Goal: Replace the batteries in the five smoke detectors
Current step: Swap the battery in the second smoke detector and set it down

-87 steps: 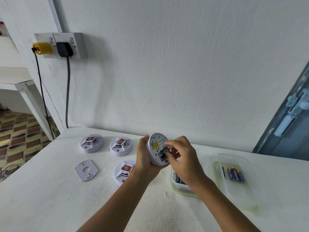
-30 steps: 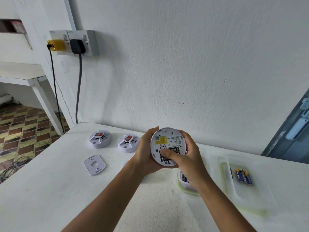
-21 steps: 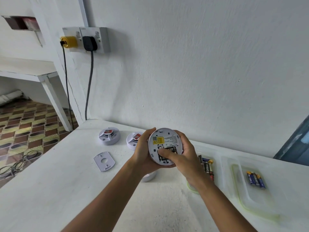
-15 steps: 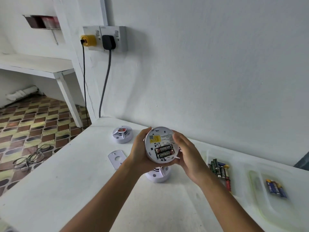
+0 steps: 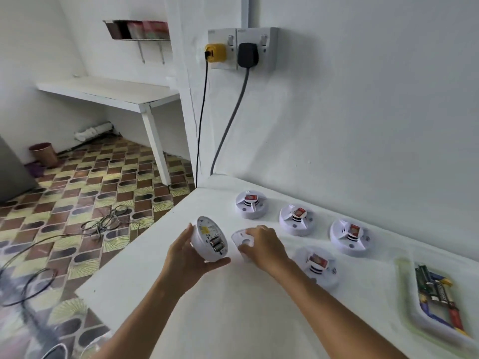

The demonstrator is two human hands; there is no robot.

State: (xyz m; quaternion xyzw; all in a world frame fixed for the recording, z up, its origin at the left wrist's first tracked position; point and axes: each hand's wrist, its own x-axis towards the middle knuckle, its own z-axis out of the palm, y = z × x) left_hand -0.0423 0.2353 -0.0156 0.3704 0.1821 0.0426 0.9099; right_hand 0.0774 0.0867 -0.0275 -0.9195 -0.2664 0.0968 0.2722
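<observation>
My left hand (image 5: 187, 256) grips a white round smoke detector (image 5: 211, 242), held above the table with its back facing right; two batteries show in its open compartment. My right hand (image 5: 263, 246) rests on the flat white mounting plate (image 5: 241, 239) lying on the table, with thumb and fingers curled round its edges. Several other white detectors stand face up with red labels: one at the back left (image 5: 251, 204), one beside it (image 5: 297, 219), one further right (image 5: 349, 236), and one nearer me (image 5: 319, 268), partly behind my right forearm.
A clear plastic container (image 5: 412, 301) with several loose batteries sits at the right edge of the white table (image 5: 233, 312). The table's left edge drops to a patterned tiled floor with cables. Two plugs hang from a wall socket (image 5: 242, 49) above the table's back corner.
The view has swung left. My right hand left the detector's back and went down to the mounting plate on the table. My left hand still holds the detector, now turned sideways.
</observation>
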